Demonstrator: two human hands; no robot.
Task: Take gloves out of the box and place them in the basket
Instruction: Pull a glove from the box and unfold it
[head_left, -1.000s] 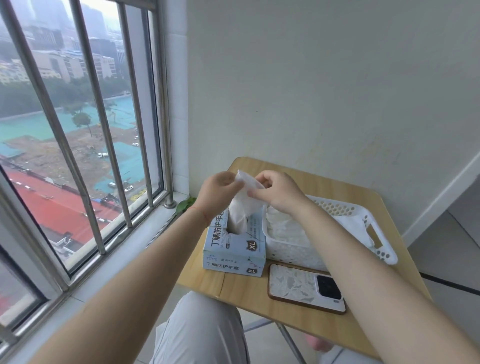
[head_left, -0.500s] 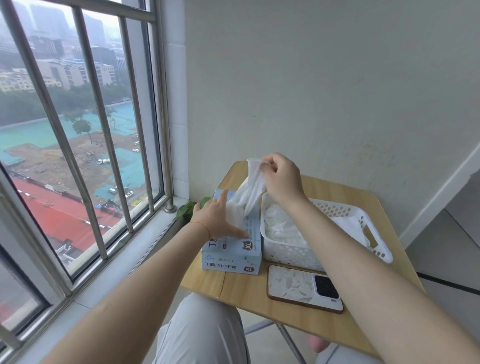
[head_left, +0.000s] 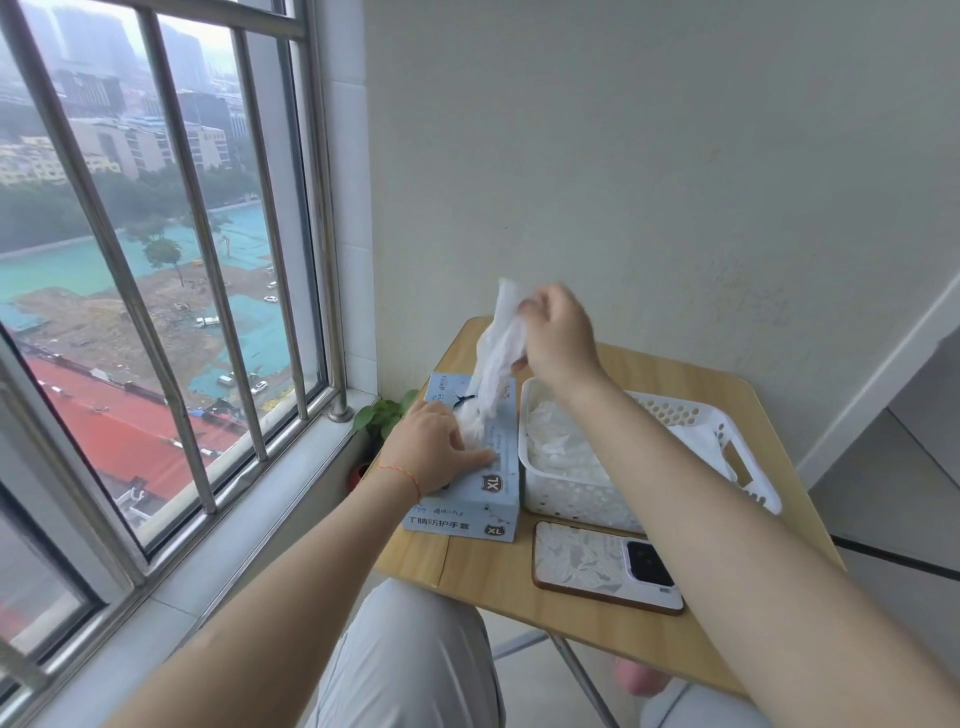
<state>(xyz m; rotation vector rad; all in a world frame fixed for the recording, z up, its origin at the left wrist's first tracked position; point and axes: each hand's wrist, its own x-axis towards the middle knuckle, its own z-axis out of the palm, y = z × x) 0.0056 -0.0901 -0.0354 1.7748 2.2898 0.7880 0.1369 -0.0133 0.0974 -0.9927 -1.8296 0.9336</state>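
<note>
A light blue glove box marked XL lies on the small wooden table, left of a white perforated basket that holds several white gloves. My left hand presses flat on the box top beside its opening. My right hand pinches a white glove and holds it stretched up above the box, its lower end still in the opening.
A phone in a patterned case lies face down at the table's front edge, in front of the basket. A barred window and its sill run along the left. A small green plant stands by the wall corner. My knees sit under the table.
My left hand let go of the glove and came down flat onto the box. My right hand rose, drawing the glove up out of the opening.
</note>
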